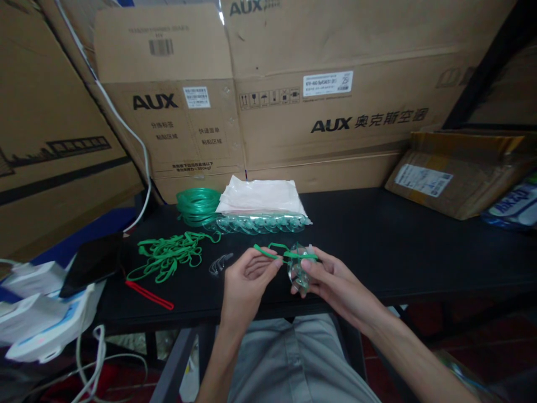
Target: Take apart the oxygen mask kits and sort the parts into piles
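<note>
My right hand grips a clear plastic mask just above the front edge of the black table. My left hand pinches one end of a green elastic strap that runs across to the mask. Both hands are closed. To the left lies a loose pile of green elastic straps. A small clear plastic piece rests on the table beside my left hand.
A row of clear masks under a stack of white plastic bags sits behind, beside coiled green tubing. A red strip, a dark phone and white boxes lie left. Cardboard boxes stand behind; a parcel is right.
</note>
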Demonstrator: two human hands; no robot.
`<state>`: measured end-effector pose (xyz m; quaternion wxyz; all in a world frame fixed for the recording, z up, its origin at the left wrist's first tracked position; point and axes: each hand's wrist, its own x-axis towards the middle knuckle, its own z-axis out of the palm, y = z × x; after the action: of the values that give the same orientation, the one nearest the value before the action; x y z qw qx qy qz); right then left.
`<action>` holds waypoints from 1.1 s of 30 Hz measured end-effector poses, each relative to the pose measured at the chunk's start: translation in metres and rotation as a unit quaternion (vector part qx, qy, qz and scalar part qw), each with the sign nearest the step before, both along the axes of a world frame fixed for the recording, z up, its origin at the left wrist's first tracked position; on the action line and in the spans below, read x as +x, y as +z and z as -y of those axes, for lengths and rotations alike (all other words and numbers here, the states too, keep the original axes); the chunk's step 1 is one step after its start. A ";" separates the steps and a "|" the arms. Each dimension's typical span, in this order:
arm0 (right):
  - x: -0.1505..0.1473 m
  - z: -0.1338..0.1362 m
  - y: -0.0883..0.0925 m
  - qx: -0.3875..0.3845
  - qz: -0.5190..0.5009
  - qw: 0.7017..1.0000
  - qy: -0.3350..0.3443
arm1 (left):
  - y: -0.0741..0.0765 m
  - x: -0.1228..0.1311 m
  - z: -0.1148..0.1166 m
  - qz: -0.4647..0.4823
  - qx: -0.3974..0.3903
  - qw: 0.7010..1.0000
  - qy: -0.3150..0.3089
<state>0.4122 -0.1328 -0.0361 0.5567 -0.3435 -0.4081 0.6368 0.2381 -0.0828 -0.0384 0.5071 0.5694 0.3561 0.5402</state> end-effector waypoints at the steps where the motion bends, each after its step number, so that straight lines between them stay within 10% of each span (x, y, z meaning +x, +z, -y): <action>1: 0.000 0.000 0.000 0.000 0.000 1.000 0.000 | 0.000 0.000 0.000 -0.001 0.000 1.000 0.001; 24: -0.007 -0.002 -0.009 0.082 0.108 0.986 -0.098 | -0.006 -0.002 -0.004 -0.012 0.007 1.000 -0.018; 33: 0.005 -0.006 -0.015 0.331 0.370 0.849 -0.177 | -0.007 -0.006 -0.009 -0.117 -0.033 0.991 -0.059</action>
<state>0.4173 -0.1272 -0.0509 0.5486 -0.4156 -0.7029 0.1796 0.2323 -0.0736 -0.0457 0.5113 0.6315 0.3968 0.4270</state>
